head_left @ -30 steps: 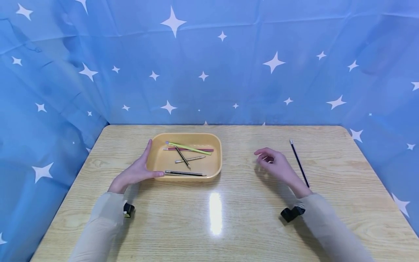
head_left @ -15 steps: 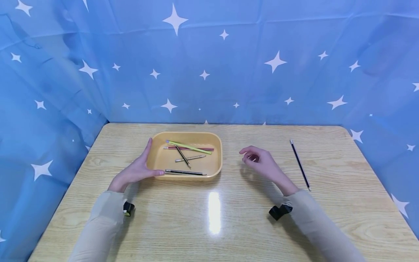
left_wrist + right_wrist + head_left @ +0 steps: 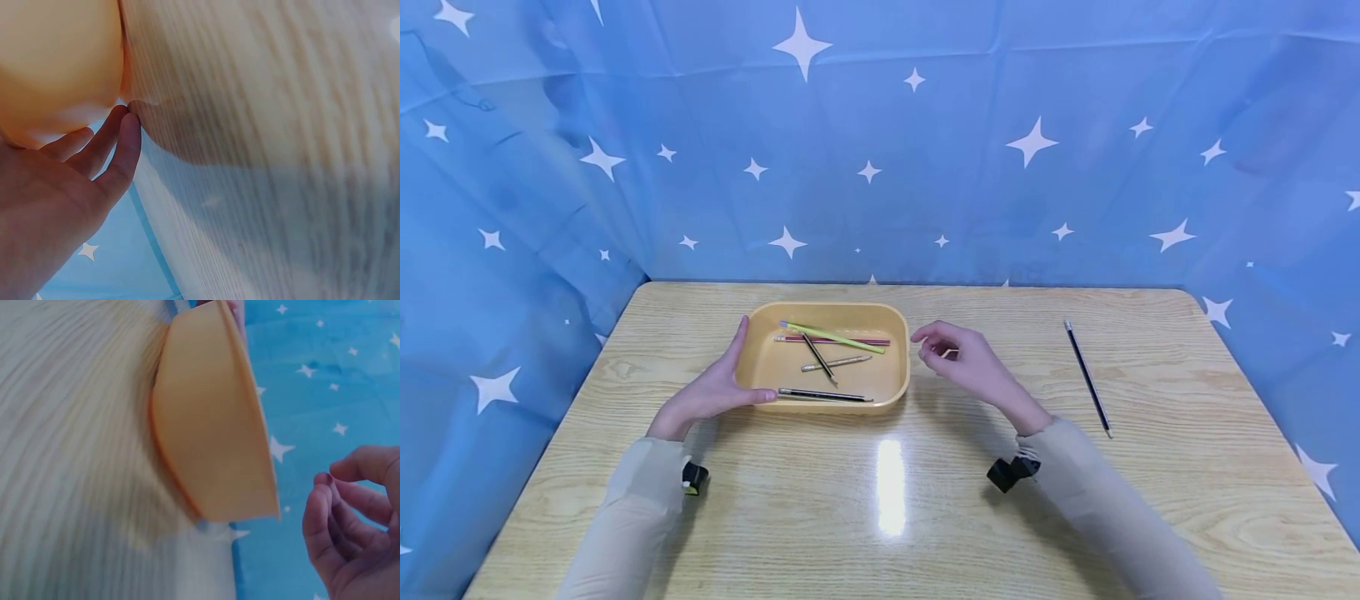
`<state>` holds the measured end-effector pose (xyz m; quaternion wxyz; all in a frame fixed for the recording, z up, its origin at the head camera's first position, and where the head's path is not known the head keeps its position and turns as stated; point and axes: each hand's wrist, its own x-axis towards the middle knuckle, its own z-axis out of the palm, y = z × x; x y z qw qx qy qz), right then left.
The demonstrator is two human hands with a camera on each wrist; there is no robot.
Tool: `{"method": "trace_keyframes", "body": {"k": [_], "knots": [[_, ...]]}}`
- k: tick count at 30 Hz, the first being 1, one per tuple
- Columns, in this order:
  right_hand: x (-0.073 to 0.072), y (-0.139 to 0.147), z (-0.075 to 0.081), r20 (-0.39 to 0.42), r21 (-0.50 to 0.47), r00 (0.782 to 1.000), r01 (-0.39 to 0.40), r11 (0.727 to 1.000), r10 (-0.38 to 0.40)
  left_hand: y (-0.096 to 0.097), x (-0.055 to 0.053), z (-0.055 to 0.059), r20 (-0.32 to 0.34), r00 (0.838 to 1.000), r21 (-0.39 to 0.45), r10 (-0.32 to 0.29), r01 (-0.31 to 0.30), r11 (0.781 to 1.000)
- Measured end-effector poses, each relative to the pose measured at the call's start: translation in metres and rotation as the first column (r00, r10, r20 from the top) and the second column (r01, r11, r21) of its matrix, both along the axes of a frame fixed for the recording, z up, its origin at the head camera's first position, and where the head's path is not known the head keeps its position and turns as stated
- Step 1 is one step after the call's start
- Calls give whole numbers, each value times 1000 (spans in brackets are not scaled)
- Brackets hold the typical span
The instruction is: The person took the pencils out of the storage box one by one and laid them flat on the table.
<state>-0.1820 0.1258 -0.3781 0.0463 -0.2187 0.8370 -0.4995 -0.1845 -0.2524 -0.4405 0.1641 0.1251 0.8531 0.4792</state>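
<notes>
My left hand [image 3: 715,393] is at the left end of a shallow yellow tray [image 3: 898,379]. Its thumb lies on the near rim and its fingers extend along the left wall; in the left wrist view, fingertips touch low on the outer side. Just off the tray's right end is my right hand [image 3: 966,358], fingers loosely bent with nothing between them. Inside the tray lie a lime-green pencil [image 3: 850,340], a red pencil [image 3: 876,342], a short dark pencil [image 3: 815,353] crossing a pale pencil [image 3: 850,361], and a black pencil [image 3: 831,396] along the near wall.
A black pencil [image 3: 1087,379] lies on the wooden table [image 3: 970,533], right of the right hand. A blue star-patterned cloth [image 3: 880,125] hangs behind the table and at both sides. Black wrist cameras, such as the right one [image 3: 1011,473], sit at the sleeves.
My right hand has moved left across the table, away from the lone black pencil, to the tray's right end. My left hand and the tray have stayed in place.
</notes>
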Motion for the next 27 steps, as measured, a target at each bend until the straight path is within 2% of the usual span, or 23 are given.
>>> {"method": "trace_keyframes", "body": {"k": [7, 9, 14, 16, 27], "knots": [[-19, -13, -20, -1, -30, 1000, -11, 999, 11, 0, 2, 2, 12, 1000, 10, 7, -7, 1000], [-16, -20, -10, 9, -46, 1000, -25, 999, 25, 0, 2, 2, 15, 1000, 9, 9, -9, 1000], [-19, -33, -9, 2, -62, 998, -57, 996, 57, 0, 1, 3, 17, 1000, 17, 9, -10, 1000], [-27, -35, -20, -8, -64, 998, -64, 996, 63, 0, 1, 3, 15, 1000, 14, 10, -10, 1000], [-34, -58, -29, -36, -59, 990, -139, 989, 137, 0, -1, 1, 13, 1000, 14, 7, -7, 1000]]}}
